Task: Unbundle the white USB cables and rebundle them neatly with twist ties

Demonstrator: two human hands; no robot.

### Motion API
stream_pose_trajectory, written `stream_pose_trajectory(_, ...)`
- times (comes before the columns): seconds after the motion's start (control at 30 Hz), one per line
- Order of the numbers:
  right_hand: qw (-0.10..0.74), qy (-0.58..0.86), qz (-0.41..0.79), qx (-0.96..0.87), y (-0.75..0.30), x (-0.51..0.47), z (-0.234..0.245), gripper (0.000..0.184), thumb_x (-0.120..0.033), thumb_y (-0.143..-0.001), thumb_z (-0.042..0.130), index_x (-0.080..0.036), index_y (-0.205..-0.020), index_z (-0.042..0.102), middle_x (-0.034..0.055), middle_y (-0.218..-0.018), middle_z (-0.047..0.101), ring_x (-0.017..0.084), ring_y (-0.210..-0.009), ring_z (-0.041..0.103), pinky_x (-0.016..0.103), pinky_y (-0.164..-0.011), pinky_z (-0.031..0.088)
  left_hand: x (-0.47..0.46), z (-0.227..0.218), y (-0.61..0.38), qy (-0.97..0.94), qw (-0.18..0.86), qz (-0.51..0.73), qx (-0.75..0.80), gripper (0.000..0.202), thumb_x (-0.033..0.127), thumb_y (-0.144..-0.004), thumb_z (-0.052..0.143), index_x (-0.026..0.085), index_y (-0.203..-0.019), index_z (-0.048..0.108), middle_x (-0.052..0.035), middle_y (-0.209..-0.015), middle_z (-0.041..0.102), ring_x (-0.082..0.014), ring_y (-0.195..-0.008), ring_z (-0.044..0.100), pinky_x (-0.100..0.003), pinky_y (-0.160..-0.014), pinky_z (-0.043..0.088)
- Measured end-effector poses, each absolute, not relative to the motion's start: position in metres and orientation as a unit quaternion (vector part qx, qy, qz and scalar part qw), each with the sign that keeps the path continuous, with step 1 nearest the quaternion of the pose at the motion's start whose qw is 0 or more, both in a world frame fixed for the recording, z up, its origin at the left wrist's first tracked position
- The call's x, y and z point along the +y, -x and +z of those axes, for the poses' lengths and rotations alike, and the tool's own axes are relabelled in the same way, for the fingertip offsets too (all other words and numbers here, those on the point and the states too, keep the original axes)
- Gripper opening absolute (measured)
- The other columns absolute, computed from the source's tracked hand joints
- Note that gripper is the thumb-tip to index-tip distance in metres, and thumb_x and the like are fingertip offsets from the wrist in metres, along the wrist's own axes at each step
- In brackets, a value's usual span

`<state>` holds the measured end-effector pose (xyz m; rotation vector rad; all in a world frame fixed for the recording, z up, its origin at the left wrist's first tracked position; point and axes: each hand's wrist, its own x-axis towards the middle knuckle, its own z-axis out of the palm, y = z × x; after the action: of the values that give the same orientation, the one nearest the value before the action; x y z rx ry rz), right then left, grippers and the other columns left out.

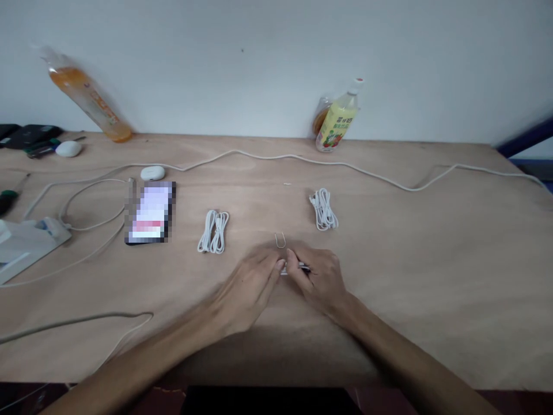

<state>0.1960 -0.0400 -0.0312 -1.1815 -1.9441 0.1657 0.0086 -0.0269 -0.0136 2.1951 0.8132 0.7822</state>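
Note:
My left hand and my right hand meet at the middle of the wooden table, fingertips pinched together on a small white cable bundle that is mostly hidden between them. A thin wire twist tie pokes up just beyond my fingers. One coiled white cable lies to the left of my hands. Another coiled white cable lies farther back on the right.
A phone lies at the left with a white earbud case behind it. A long white cord crosses the table. Two drink bottles stand against the wall. A power strip and tools sit far left.

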Motion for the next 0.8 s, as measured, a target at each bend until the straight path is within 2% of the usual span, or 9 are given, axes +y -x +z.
stream_pose_trajectory(0.07,0.408,0.472,0.055,-0.78,-0.196,-0.04,-0.031,0.038,-0.011,-0.105,0.049,-0.023,-0.068,0.055,-0.0035,-0.058,0.054,0.013,-0.05,0.042,0.03,-0.054,0.034,-0.027,-0.015,-0.009,-0.836,0.334,0.3,0.316,0.031,0.023,-0.117,0.034,0.021,-0.099,0.06,-0.007,-0.098,0.074,-0.0228,-0.09,0.07,-0.041,-0.086,0.059)
stream_pose_trajectory(0.23,0.416,0.443,-0.043,-0.793,-0.196,-0.04,-0.026,0.031,-0.013,-0.107,0.054,-0.019,-0.08,0.068,0.005,-0.075,0.068,0.018,-0.068,0.057,0.03,-0.063,0.044,-0.029,-0.01,-0.009,-0.793,0.394,0.278,0.372,0.038,0.028,-0.117,0.035,0.023,-0.084,0.052,0.0006,-0.078,0.064,-0.0186,-0.07,0.061,-0.035,-0.072,0.053)
stream_pose_trajectory(0.37,0.396,0.414,-0.068,-0.817,-0.199,-0.039,-0.025,0.034,-0.013,-0.105,0.056,-0.021,-0.073,0.064,0.0012,-0.066,0.061,0.016,-0.06,0.051,0.032,-0.057,0.038,-0.029,-0.002,-0.008,-0.757,0.463,0.25,0.387,0.041,0.033,-0.117,0.038,0.022,-0.08,0.053,0.0019,-0.076,0.064,-0.0166,-0.072,0.063,-0.032,-0.072,0.052)
stream_pose_trajectory(0.47,0.405,0.409,-0.034,-0.817,-0.2,-0.039,-0.026,0.039,-0.008,-0.102,0.054,-0.023,-0.067,0.058,-0.0026,-0.058,0.054,0.014,-0.052,0.045,0.033,-0.053,0.034,-0.03,0.001,-0.009,-0.754,0.483,0.234,0.379,0.044,0.036,-0.118,0.037,0.022,-0.081,0.057,0.0017,-0.077,0.067,-0.0163,-0.072,0.064,-0.031,-0.073,0.053)
stream_pose_trajectory(0.6,0.441,0.443,0.02,-0.781,-0.197,-0.04,-0.029,0.042,-0.007,-0.103,0.05,-0.023,-0.065,0.054,-0.0038,-0.056,0.053,0.012,-0.048,0.042,0.031,-0.052,0.034,-0.032,-0.003,-0.008,-0.792,0.417,0.248,0.37,0.042,0.033,-0.118,0.037,0.021,-0.084,0.059,0.0011,-0.077,0.067,-0.0165,-0.07,0.065,-0.032,-0.07,0.054)
stream_pose_trajectory(0.73,0.438,0.475,0.037,-0.762,-0.197,-0.041,-0.029,0.045,-0.011,-0.106,0.049,-0.023,-0.063,0.049,-0.0047,-0.052,0.049,0.011,-0.045,0.036,0.03,-0.05,0.03,-0.033,-0.012,-0.006,-0.862,0.284,0.278,0.314,0.028,0.026,-0.118,0.036,0.019,-0.112,0.062,-0.0057,-0.101,0.074,-0.02,-0.088,0.071,-0.036,-0.08,0.061)
stream_pose_trajectory(0.8,0.436,0.489,0.058,-0.754,-0.197,-0.041,-0.028,0.046,-0.012,-0.106,0.049,-0.023,-0.062,0.046,-0.0048,-0.052,0.047,0.011,-0.045,0.035,0.03,-0.05,0.029,-0.031,-0.014,-0.006,-0.889,0.198,0.283,0.3,0.027,0.024,-0.118,0.036,0.017,-0.118,0.061,-0.0086,-0.105,0.073,-0.0208,-0.091,0.071,-0.036,-0.081,0.063)
